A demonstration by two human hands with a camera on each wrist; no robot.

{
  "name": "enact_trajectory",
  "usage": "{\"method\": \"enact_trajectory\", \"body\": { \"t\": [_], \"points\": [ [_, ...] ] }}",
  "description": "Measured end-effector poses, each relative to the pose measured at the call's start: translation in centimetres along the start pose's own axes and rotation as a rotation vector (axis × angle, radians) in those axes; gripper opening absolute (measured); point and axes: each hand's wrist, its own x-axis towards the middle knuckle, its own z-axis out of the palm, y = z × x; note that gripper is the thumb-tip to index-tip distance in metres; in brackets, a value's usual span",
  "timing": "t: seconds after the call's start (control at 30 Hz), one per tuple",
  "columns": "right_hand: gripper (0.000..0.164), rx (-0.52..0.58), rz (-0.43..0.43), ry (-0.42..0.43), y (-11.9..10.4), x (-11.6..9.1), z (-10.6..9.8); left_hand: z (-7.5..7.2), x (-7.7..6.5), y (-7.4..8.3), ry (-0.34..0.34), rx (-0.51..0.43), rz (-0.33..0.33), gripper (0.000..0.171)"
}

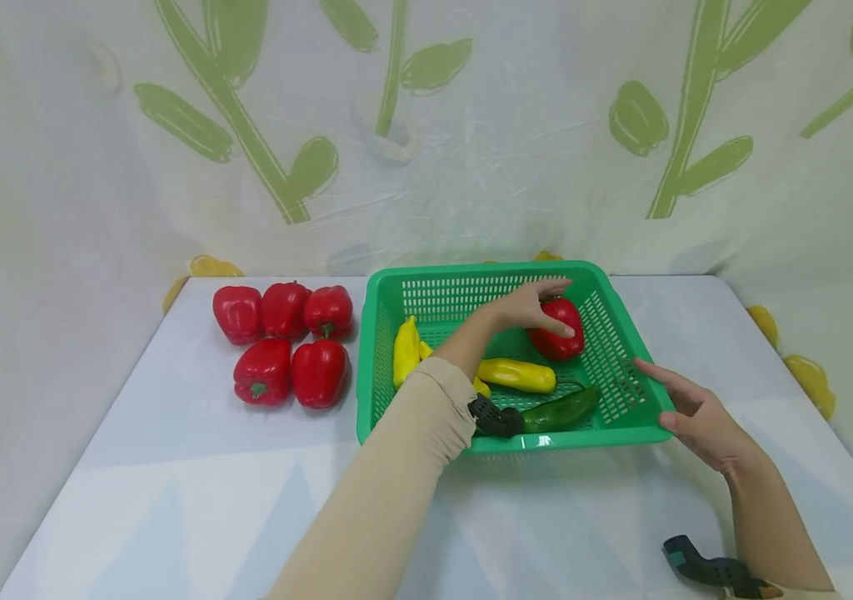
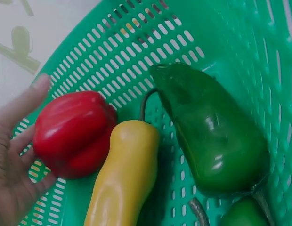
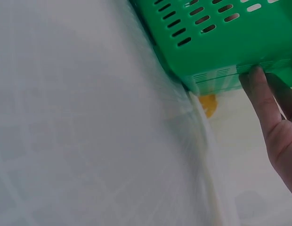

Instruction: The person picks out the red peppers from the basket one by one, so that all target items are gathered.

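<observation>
Inside the green basket, my left hand is at a red bell pepper. Its thumb and fingers are spread. In the left wrist view the fingers lie behind the red bell pepper, while the thumb stands apart from it. My right hand touches the basket's right end from outside with fairly straight fingers. The right wrist view shows its fingertips against the basket wall. Near the left hand lie a yellow pepper and a long green pepper; the left forearm hides part of the basket.
Left of the basket several red bell peppers sit in two rows on the white table. Another yellow pepper is at the basket's left end. A curtain with green leaf prints hangs behind the table.
</observation>
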Motion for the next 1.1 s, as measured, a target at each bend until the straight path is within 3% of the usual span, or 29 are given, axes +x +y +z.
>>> {"method": "enact_trajectory", "body": {
  "t": [0.17,0.33,0.57,0.8,1.1],
  "points": [
    [0.054,0.017,-0.004,-0.002,0.0,0.1,0.1,0.5,0.3,-0.9,-0.067,0.117,-0.002,0.087],
    [0.055,0.021,0.002,-0.003,0.0,0.1,0.3,0.8,0.3,-1.5,-0.053,0.180,0.026,0.089],
    [0.054,0.015,-0.009,-0.001,0.0,0.1,0.1,1.1,0.5,-1.5,-0.034,0.167,0.041,0.083],
    [0.055,0.023,-0.016,-0.010,0.2,0.2,0.1,0.4,0.0,-0.8,-0.058,0.091,-0.018,0.084],
    [0.054,0.014,-0.015,-0.004,0.2,0.0,-0.2,-1.2,-1.1,1.2,-0.086,0.082,0.025,0.083]
  ]
}}
